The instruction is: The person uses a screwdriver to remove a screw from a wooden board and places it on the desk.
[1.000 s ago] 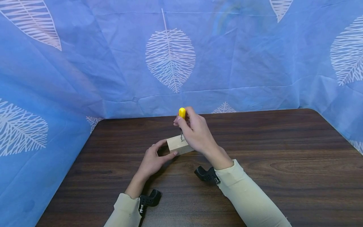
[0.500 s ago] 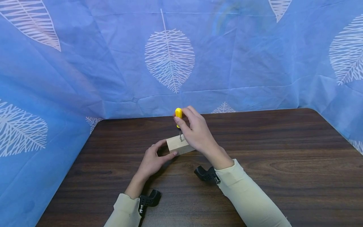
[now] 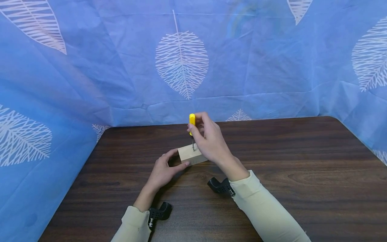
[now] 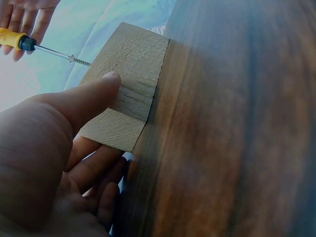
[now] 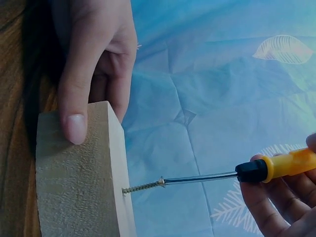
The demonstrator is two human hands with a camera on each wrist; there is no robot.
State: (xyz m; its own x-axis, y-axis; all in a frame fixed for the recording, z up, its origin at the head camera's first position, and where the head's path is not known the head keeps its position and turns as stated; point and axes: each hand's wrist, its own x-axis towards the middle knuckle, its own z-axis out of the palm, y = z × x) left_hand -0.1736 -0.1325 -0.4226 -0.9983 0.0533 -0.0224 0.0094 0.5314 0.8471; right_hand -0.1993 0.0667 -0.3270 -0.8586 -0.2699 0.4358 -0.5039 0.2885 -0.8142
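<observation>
A pale wooden block [image 3: 188, 154] lies on the table, and my left hand [image 3: 163, 171] grips its left end between thumb and fingers. From the block's upper face a screw [image 5: 143, 187] sticks out, its tip sunk in the wood and much of its thread showing. My right hand [image 3: 211, 141] holds a screwdriver [image 3: 192, 124] by its yellow handle, thumb on one side and fingers on the other. In the right wrist view the steel shaft [image 5: 202, 177] meets the screw head nearly in line. The block's right end is hidden behind the right hand in the head view.
The dark wood-grain table [image 3: 287, 161] spreads around the block. A blue cloth with white leaf prints [image 3: 130, 67] hangs behind the table and along its sides. Black wrist cameras [image 3: 220, 186] sit below both cream sleeves [image 3: 266, 205].
The screwdriver handle tilts slightly left, then back toward upright, while the right fingers shift around it. The left hand and the block stay in place.
</observation>
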